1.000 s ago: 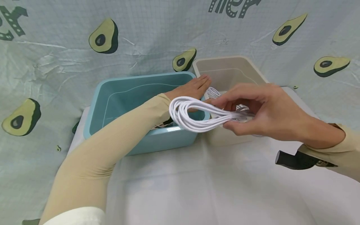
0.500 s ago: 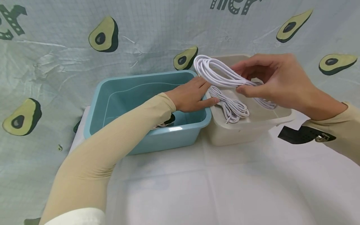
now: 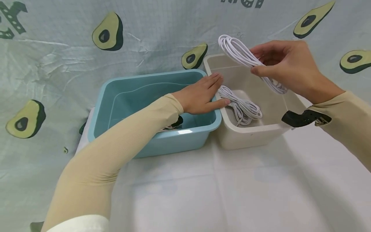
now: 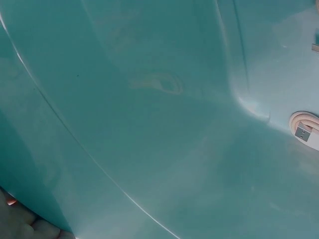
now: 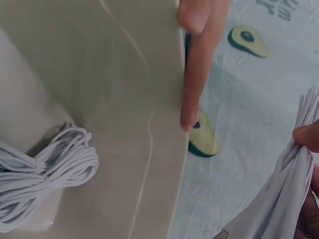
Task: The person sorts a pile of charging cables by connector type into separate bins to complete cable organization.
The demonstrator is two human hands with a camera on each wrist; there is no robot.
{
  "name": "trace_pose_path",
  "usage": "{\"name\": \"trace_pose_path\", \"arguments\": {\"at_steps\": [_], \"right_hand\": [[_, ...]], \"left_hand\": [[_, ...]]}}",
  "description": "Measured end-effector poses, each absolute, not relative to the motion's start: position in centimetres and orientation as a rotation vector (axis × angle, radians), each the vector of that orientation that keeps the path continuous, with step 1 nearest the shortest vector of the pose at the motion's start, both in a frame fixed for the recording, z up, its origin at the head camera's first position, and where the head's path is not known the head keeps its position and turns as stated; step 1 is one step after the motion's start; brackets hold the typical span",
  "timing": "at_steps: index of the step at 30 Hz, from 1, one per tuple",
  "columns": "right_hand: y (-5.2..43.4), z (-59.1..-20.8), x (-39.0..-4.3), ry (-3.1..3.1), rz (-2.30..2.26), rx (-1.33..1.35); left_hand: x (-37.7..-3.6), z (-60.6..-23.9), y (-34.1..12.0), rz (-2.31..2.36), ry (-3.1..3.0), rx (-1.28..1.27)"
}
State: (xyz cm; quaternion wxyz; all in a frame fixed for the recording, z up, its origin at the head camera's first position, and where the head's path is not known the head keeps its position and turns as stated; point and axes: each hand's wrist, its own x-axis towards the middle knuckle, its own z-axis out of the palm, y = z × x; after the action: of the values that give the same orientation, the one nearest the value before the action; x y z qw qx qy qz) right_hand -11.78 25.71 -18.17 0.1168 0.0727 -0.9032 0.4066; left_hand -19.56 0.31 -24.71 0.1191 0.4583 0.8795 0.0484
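Note:
My right hand [image 3: 292, 69] pinches a coiled white cable [image 3: 237, 51] between thumb and fingers, holding it above the beige bin [image 3: 246, 138]. In the right wrist view the gripped cable strands [image 5: 284, 189] bunch together at the fingertips. Inside the beige bin lies another bundled white cable [image 3: 244, 109], near its left end. My left hand [image 3: 198, 96] rests with straight fingers over the adjoining rims of the beige bin and the blue bin [image 3: 174, 145]. The left wrist view shows a pale coiled cable with a USB plug [image 4: 303, 133] in the blue bin.
Both bins stand side by side on a white-covered table [image 3: 179, 193]. Behind them hangs a pale sheet [image 3: 156, 35] printed with avocados. A black strap [image 3: 304, 118] sits on the right wrist. The left forearm crosses the blue bin's front rim.
My right hand has lifted the coiled white cable up and to the right, uncovering the bundled cable in the beige bin. My left hand stays at the rims.

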Motion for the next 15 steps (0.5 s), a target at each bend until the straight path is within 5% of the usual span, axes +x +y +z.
{"name": "trace_pose_path", "arguments": {"at_steps": [15], "right_hand": [[27.8,-21.1,-17.0,-2.71,1.27,0.016]], "left_hand": [[-19.6,-24.6,0.3,0.113,2.571,1.346]]}}
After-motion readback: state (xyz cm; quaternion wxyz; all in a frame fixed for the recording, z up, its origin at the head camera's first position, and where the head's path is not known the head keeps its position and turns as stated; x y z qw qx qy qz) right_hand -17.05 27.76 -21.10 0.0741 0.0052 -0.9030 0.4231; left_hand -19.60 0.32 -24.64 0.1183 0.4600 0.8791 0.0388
